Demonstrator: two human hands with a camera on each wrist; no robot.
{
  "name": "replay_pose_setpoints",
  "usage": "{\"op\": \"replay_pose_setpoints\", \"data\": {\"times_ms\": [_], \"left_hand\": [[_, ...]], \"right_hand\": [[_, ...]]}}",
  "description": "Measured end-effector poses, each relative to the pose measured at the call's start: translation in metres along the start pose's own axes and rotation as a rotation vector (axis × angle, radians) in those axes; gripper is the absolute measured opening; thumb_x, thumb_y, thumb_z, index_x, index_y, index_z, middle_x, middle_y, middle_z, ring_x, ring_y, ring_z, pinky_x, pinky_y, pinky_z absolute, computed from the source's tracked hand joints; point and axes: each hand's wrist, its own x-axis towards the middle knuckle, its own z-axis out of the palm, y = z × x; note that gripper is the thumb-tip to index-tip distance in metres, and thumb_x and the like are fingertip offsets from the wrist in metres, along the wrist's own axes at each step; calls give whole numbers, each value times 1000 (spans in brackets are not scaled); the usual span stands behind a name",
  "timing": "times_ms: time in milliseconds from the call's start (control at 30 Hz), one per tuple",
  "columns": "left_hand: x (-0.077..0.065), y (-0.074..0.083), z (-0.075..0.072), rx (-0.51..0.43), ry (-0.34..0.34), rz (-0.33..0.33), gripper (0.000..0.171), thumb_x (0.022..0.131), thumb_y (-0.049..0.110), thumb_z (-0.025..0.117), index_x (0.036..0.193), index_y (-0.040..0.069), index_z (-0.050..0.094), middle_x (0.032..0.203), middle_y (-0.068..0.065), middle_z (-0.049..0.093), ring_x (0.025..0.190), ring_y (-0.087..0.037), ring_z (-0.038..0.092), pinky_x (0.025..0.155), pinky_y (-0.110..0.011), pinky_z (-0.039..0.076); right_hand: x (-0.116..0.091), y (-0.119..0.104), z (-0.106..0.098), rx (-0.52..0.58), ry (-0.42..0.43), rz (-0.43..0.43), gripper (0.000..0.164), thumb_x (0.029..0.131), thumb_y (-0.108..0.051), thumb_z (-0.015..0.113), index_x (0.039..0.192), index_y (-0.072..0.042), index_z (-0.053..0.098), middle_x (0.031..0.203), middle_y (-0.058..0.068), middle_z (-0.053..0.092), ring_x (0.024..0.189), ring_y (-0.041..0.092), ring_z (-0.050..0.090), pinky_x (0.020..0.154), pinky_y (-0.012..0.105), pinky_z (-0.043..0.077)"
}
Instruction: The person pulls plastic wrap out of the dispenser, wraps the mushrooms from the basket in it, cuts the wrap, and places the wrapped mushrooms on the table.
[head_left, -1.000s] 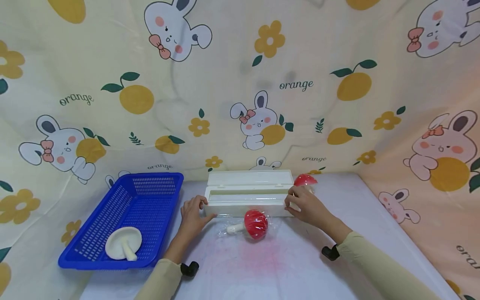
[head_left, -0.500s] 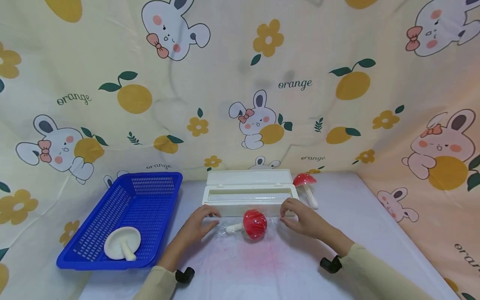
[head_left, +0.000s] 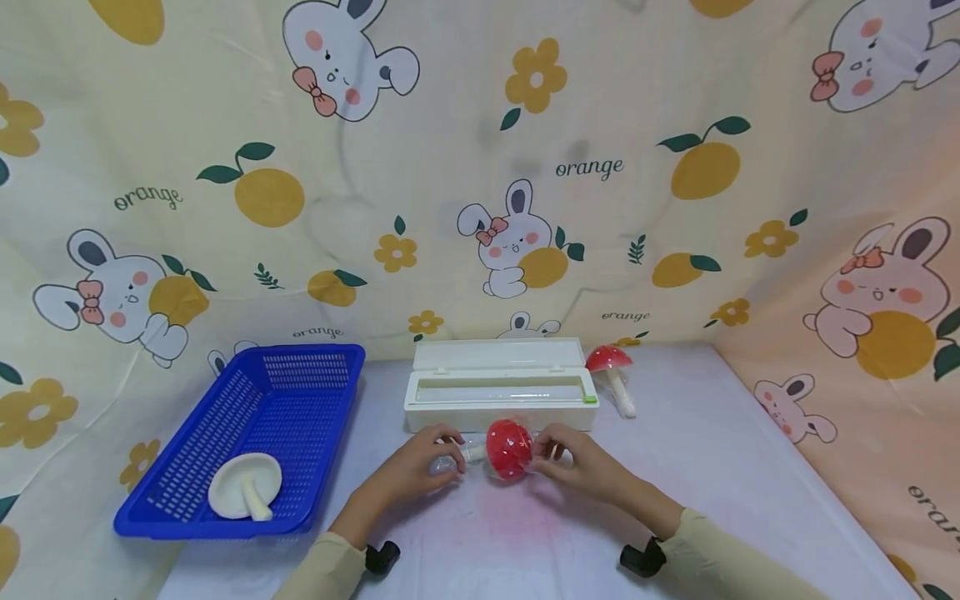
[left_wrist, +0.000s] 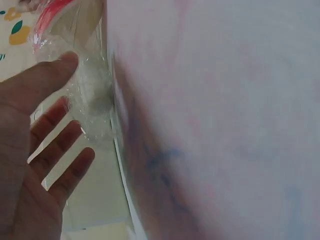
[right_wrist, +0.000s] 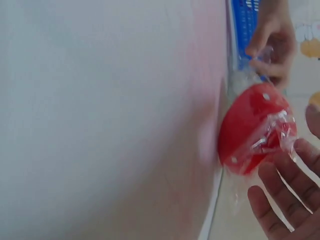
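A toy mushroom with a red, white-dotted cap [head_left: 510,450] and a pale stem [head_left: 474,453] lies on its side in clear plastic film [left_wrist: 95,120]. Around the stem end, my left hand [head_left: 420,462] has its thumb on one side of the film and fingers on the other, loosely spread. From the cap side, my right hand [head_left: 581,467] touches the film with its fingertips; in the right wrist view its fingers are fairly straight beside the cap. Just behind the mushroom stands a white cling film dispenser [head_left: 498,417], lid raised, roll showing inside.
At left, a blue plastic basket [head_left: 352,392] holds a white mushroom [head_left: 246,487] with its underside up. Another red-capped mushroom [head_left: 617,379] leans beside the dispenser's right end. A patterned cloth [head_left: 450,125] hangs behind the white-covered table [head_left: 712,467], which has pinkish stains.
Both hands have left the dispenser's front and moved down and inward to the wrapped mushroom. Film at the stem end is now gathered by the left hand; the right fingers have reached the cap.
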Motion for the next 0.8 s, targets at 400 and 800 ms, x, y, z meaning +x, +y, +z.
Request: {"op": "replay_pose_setpoints", "data": {"times_ms": [400, 800], "left_hand": [[7, 5, 8, 74, -112, -113, 16, 92, 18, 86, 108, 21, 85, 128, -2, 60, 120, -20, 56, 102, -42, 53], [14, 10, 3, 59, -9, -289, 28, 97, 32, 82, 121, 22, 70, 127, 1, 69, 124, -25, 64, 103, -50, 55]], "right_hand": [[4, 4, 22, -87, 32, 57, 25, 92, -1, 84, 103, -15, 66, 96, -8, 67, 86, 5, 63, 75, 30, 61], [2, -5, 10, -171, 142, 72, 36, 88, -7, 89, 116, -10, 65, 107, 6, 69, 89, 22, 68, 73, 34, 62]]}}
